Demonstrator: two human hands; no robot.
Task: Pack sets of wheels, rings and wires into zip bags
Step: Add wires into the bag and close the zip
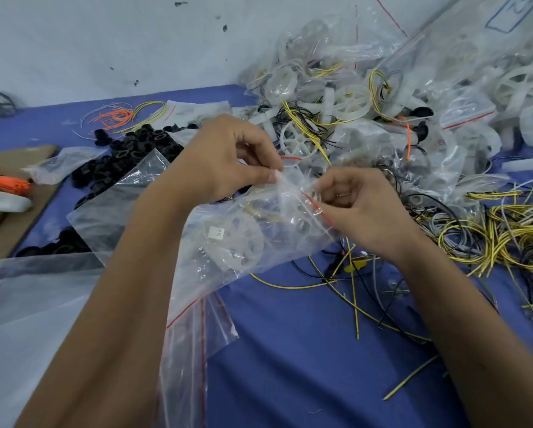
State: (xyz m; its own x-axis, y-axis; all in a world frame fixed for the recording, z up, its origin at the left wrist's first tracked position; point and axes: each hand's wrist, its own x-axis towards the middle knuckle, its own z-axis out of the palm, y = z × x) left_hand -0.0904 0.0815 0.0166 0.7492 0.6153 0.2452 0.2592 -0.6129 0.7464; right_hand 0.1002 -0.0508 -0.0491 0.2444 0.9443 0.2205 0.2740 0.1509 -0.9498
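Zip bag (253,239), held above the blue table (290,350): light, limp, slippery film, white wheel (233,242) apparently inside; your left hand (225,159) and right hand (351,205) pinch its red-lined mouth, so keep hold there.

Glossy, crinkled clear plastic zip bag (259,230); milky translucent plastic wheel (239,242) inside; matt black rings (135,146); smooth plastic-coated wires (506,236); matt blue tabletop (305,366).

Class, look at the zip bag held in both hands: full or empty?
Not empty: through the clear zip bag a white wheel and yellow wire show, while both hands pinch its red-lined mouth.
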